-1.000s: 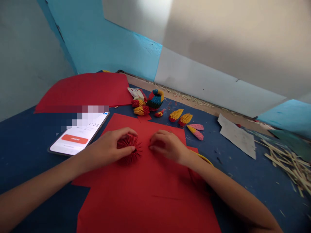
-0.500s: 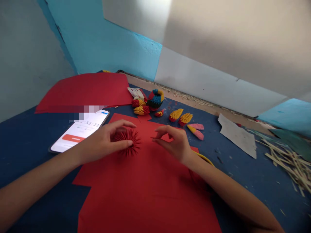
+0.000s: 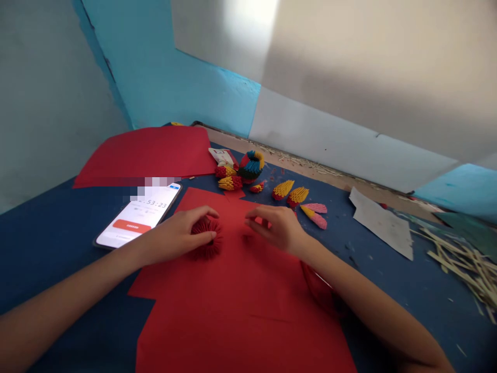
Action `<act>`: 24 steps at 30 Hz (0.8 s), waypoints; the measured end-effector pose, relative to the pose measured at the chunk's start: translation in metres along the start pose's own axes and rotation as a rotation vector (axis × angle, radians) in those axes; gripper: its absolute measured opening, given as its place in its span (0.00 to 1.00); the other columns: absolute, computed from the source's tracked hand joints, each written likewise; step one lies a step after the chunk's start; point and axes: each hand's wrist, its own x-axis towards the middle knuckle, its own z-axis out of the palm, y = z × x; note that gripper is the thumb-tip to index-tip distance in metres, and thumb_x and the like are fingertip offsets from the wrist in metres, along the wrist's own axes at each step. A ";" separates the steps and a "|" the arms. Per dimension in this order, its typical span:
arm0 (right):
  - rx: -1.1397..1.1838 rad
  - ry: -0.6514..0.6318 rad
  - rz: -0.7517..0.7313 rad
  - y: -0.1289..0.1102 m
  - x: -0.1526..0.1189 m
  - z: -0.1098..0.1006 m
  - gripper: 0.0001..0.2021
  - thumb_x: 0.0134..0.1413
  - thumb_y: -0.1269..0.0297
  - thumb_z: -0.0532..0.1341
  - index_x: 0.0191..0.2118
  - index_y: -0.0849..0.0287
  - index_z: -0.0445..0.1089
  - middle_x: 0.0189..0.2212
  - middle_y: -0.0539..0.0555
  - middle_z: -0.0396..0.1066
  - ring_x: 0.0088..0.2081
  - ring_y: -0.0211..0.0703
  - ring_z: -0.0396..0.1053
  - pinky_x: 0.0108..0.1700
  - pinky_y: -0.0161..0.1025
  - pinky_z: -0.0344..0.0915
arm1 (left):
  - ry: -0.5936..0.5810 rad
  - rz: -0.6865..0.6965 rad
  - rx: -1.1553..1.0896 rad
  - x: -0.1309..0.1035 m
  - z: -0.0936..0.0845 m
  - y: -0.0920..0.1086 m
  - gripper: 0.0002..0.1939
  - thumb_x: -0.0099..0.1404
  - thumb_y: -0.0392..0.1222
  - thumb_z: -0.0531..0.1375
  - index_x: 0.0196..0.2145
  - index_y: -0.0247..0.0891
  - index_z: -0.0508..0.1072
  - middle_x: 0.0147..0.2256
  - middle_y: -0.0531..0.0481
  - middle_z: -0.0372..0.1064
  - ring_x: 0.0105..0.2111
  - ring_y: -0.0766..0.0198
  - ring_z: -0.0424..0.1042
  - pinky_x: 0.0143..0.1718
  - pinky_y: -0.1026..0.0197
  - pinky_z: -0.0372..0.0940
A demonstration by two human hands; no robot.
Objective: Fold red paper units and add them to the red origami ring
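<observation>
My left hand curls around a spiky red ring of folded paper pieces, thumb and fingers closed on it. Just to the right, my right hand hovers above the red paper, its thumb and index finger brought together. Whatever sits in that pinch is hidden or too small to make out. Large red paper sheets lie under both hands, and a dark red patch below the right fingertips is too blurred to identify.
A lit phone lies left, before stacked red sheets. Behind my hands stand a multicoloured folded-paper piece and several red-yellow pieces, with pink-yellow ones. Grey paper and pale strips lie right.
The view has shifted slightly, so the scene sits lower and farther right. The thin red paper piece earlier visible in my right fingertips no longer shows clearly. My left hand still holds the ring.
</observation>
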 end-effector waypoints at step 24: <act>-0.432 0.055 0.031 -0.020 0.055 0.016 0.12 0.61 0.66 0.50 0.38 0.60 0.70 0.38 0.57 0.73 0.32 0.44 0.72 0.28 0.35 0.56 | 0.205 0.149 0.064 0.007 0.003 -0.008 0.18 0.69 0.48 0.46 0.45 0.36 0.69 0.45 0.43 0.70 0.47 0.54 0.68 0.51 0.50 0.61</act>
